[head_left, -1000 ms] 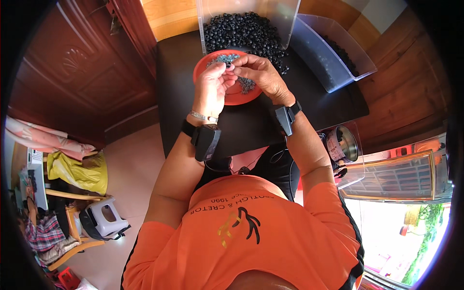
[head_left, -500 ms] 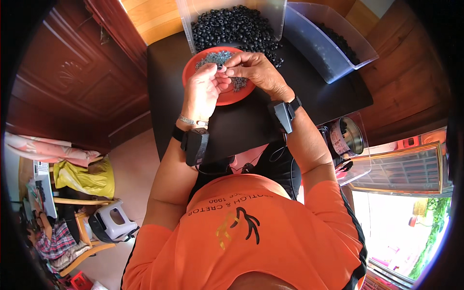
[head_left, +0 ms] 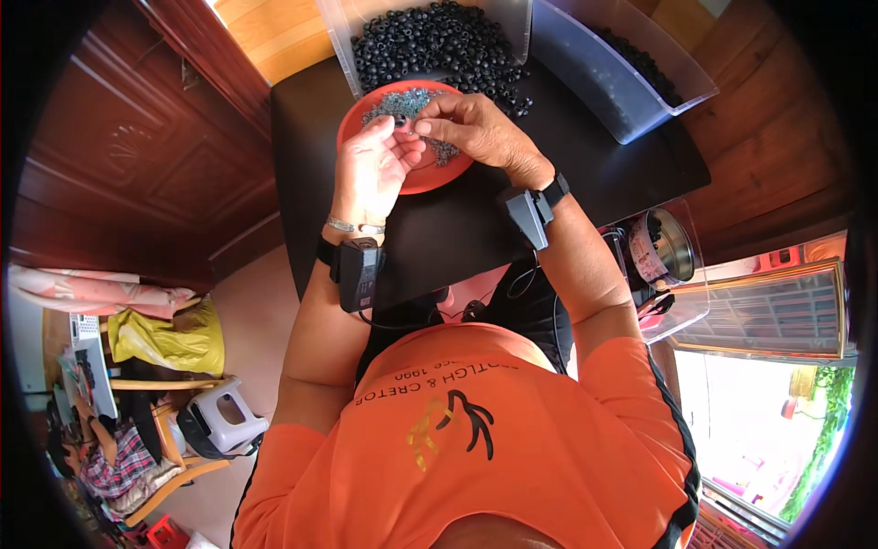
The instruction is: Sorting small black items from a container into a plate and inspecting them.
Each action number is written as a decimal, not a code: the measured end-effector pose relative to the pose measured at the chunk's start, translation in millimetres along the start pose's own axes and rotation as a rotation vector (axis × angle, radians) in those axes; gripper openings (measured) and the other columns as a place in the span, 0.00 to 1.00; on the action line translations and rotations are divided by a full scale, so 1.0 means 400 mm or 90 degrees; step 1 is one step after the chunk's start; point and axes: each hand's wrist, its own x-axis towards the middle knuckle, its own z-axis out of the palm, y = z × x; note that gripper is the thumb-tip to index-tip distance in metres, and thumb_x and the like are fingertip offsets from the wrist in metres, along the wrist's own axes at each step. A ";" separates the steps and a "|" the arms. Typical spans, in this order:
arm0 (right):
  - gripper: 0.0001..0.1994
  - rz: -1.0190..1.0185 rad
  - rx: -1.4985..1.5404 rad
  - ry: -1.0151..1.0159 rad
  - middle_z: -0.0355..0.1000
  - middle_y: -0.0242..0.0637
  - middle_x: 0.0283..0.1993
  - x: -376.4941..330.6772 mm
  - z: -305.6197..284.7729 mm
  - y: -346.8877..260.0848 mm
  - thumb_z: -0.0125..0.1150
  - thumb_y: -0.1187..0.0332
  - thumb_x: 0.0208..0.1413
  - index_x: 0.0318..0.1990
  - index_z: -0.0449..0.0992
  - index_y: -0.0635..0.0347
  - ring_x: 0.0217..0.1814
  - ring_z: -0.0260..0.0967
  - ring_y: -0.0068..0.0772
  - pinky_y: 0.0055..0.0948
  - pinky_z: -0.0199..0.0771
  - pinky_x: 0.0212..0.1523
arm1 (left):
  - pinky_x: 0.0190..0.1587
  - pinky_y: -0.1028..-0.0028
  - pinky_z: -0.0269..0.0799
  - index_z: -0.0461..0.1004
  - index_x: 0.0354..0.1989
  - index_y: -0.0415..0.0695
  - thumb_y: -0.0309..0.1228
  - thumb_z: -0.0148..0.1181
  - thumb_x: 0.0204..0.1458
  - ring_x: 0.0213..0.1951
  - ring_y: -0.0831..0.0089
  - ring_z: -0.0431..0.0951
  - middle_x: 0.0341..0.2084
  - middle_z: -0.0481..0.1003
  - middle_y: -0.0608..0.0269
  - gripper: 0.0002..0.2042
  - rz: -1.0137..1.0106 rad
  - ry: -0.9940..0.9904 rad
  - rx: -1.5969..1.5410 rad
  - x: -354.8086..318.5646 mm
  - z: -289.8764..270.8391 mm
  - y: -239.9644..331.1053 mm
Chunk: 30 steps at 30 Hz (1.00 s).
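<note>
My left hand point(head_left: 373, 165) is closed, palm up, pinching a small black plastic piece point(head_left: 400, 120) between thumb and forefinger. Just to its right, my right hand point(head_left: 480, 133) has thumb and forefinger pressed together; whatever lies between them is too small to make out. Both hands hover over an orange-red dish point(head_left: 353, 117) of small silvery metal parts point(head_left: 446, 151). Behind the dish, many small black pieces point(head_left: 434, 41) like the held one fill a clear plastic bin point(head_left: 340, 46), and some have spilled onto the dark tabletop point(head_left: 439, 238).
A second translucent bin point(head_left: 594, 78) with black pieces stands at the right of the table. Below the table's right edge is a clear box point(head_left: 690, 316) with a round tin point(head_left: 672, 247). At far left, another person point(head_left: 114, 457) sits near a grey-white plastic stool point(head_left: 224, 416).
My fingertips have drawn slightly apart, and the black piece now shows more plainly in my left hand. The whole view has shifted a little.
</note>
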 end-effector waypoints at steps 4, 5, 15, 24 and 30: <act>0.09 -0.033 -0.001 0.043 0.75 0.31 0.31 0.001 0.004 0.006 0.61 0.65 0.54 0.35 0.77 0.63 0.36 0.70 0.21 0.23 0.70 0.41 | 0.41 0.70 0.69 0.70 0.37 0.37 0.33 0.47 0.58 0.34 0.67 0.73 0.31 0.72 0.57 0.11 -0.004 -0.006 0.021 -0.005 0.010 0.003; 0.09 -0.033 -0.001 0.045 0.75 0.31 0.31 0.000 0.003 0.007 0.61 0.65 0.54 0.35 0.77 0.63 0.36 0.70 0.21 0.23 0.70 0.41 | 0.41 0.70 0.69 0.70 0.37 0.37 0.33 0.47 0.58 0.34 0.67 0.73 0.31 0.72 0.57 0.11 -0.006 -0.007 0.022 -0.008 0.017 0.005; 0.07 -0.060 -0.026 0.041 0.75 0.32 0.33 -0.003 0.002 -0.003 0.60 0.68 0.54 0.36 0.76 0.63 0.37 0.70 0.21 0.23 0.70 0.43 | 0.38 0.72 0.71 0.72 0.34 0.39 0.34 0.50 0.56 0.31 0.67 0.74 0.27 0.73 0.59 0.10 -0.066 -0.047 -0.034 0.000 0.002 0.009; 0.06 -0.020 -0.042 0.115 0.72 0.29 0.35 -0.016 -0.004 -0.029 0.58 0.72 0.55 0.38 0.75 0.63 0.38 0.66 0.18 0.20 0.67 0.42 | 0.37 0.71 0.71 0.72 0.36 0.41 0.35 0.51 0.55 0.31 0.68 0.74 0.30 0.74 0.59 0.10 -0.046 -0.007 0.001 -0.007 0.007 0.010; 0.07 -0.167 -0.129 0.173 0.75 0.35 0.34 -0.013 0.011 -0.016 0.61 0.69 0.52 0.37 0.76 0.62 0.34 0.72 0.27 0.26 0.71 0.35 | 0.33 0.74 0.70 0.71 0.36 0.44 0.32 0.50 0.55 0.29 0.71 0.75 0.30 0.73 0.61 0.06 0.025 0.040 0.071 -0.008 0.023 -0.007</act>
